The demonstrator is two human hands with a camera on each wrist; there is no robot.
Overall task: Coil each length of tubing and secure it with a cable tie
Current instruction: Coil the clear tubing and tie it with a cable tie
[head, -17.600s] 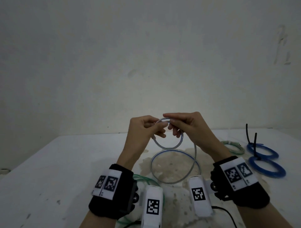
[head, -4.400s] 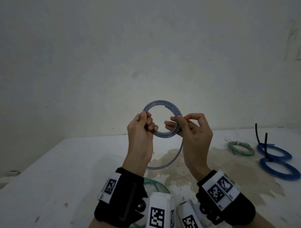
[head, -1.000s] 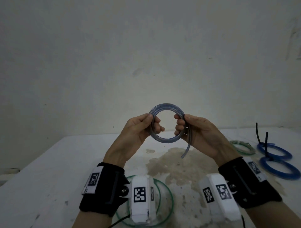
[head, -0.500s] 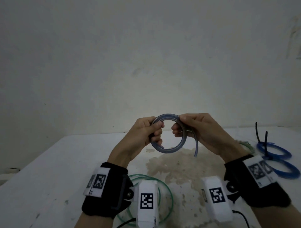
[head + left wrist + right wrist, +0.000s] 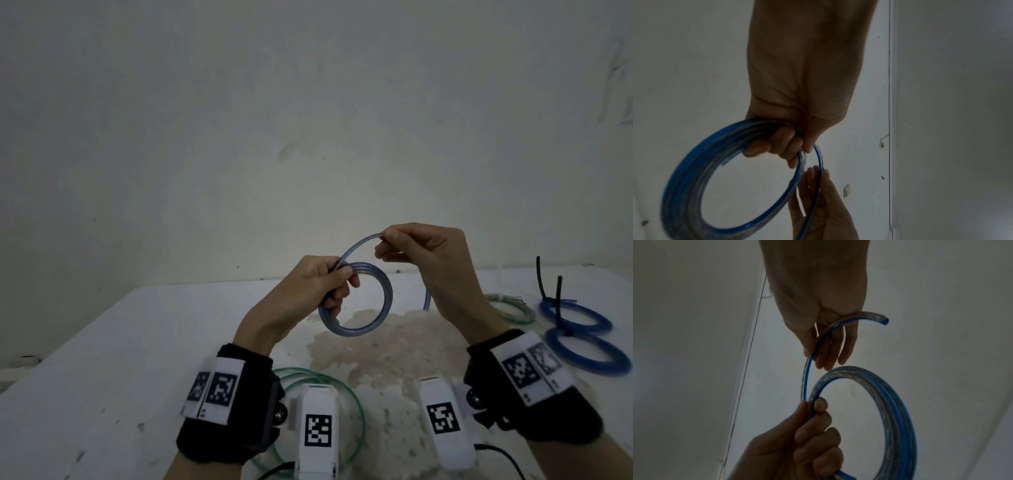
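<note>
A clear tube with a blue stripe is wound into a small coil (image 5: 386, 301) held up above the table. My left hand (image 5: 337, 284) grips the coil's left side, fingers curled round the bundled turns (image 5: 684, 186). A loose stretch arcs up from that grip to my right hand (image 5: 385, 241), which pinches it between thumb and fingers, above and right of the coil. The cut tail end (image 5: 425, 303) hangs below my right palm, and it shows as an open tip (image 5: 880, 317) in the right wrist view. No cable tie is on this coil.
A loose green tube loop (image 5: 346, 390) lies on the white table (image 5: 102, 377) by my wrists. At the right sit a tied pale green coil (image 5: 513, 308) and two blue coils (image 5: 579, 323) with black cable ties (image 5: 541, 277) standing up. A wall rises behind the table.
My right hand has left the coil's right side and risen, drawing the tail into an arc above it. The coil has dropped slightly in my left hand.
</note>
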